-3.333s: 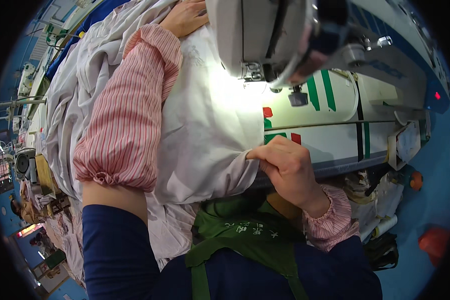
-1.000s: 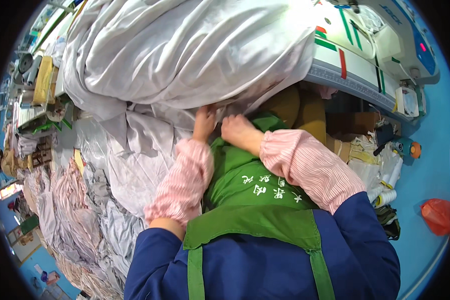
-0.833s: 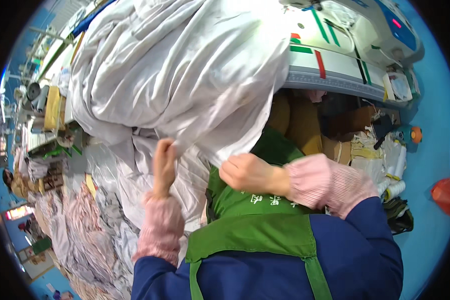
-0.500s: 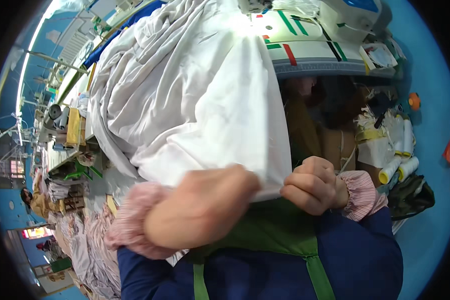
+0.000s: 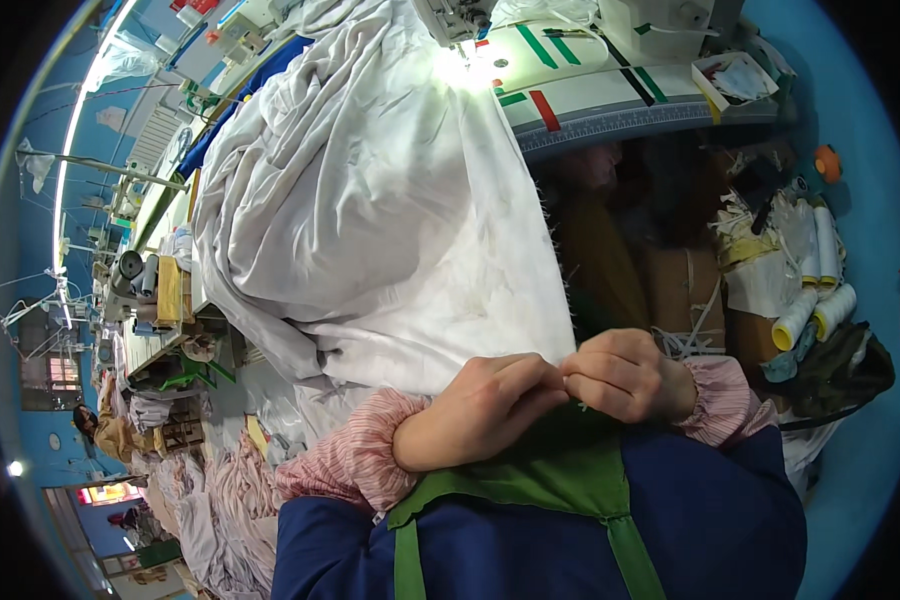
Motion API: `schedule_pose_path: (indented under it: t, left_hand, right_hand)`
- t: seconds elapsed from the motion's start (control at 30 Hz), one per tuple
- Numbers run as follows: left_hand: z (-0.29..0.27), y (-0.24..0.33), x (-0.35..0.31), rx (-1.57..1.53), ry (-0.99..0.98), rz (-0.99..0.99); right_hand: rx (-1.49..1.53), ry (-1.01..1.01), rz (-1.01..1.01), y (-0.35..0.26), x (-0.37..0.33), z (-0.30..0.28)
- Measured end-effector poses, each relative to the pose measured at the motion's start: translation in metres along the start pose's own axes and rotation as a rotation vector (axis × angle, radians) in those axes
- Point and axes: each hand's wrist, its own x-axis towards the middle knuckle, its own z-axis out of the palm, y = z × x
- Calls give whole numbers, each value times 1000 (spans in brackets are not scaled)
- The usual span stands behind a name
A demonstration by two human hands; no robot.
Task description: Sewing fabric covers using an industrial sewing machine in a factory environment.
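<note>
A large white cloth (image 5: 440,240) runs from the sewing machine (image 5: 452,20) down toward my lap, with a frayed raw edge along its right side. At its near right corner my two hands meet. My left hand (image 5: 485,405) is closed, thumb and fingers pinched on the cloth's corner. Beside it, my right hand (image 5: 625,375) is curled with its fingertips pinched against the left ones at the same edge. The bit of cloth between the fingertips is mostly hidden.
Right of the cloth, the machine table's edge carries a ruler strip (image 5: 650,115). A small white box (image 5: 735,78) sits at its right end. Thread cones (image 5: 795,318) and a dark bag (image 5: 838,380) lie lower right. Heaped fabric (image 5: 220,500) lies at left; a person (image 5: 110,430) is farther back.
My left hand has moved right and come up against my right hand. The cloth's right edge now lies flatter, its frayed side showing. The view has shifted slightly.
</note>
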Motion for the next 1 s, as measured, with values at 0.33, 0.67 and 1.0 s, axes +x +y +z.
schedule_pose_path:
  t: [0.33, 0.67, 1.0]
  left_hand:
    - [-149, -219, 67, 937, 717, -328]
    - [-199, -270, 104, 834, 551, -526]
    - [-245, -304, 146, 851, 641, -392]
  right_hand:
    - [375, -132, 874, 26, -64, 42]
    - [420, -193, 898, 95, -45, 54]
    - [429, -187, 875, 148, -21, 65]
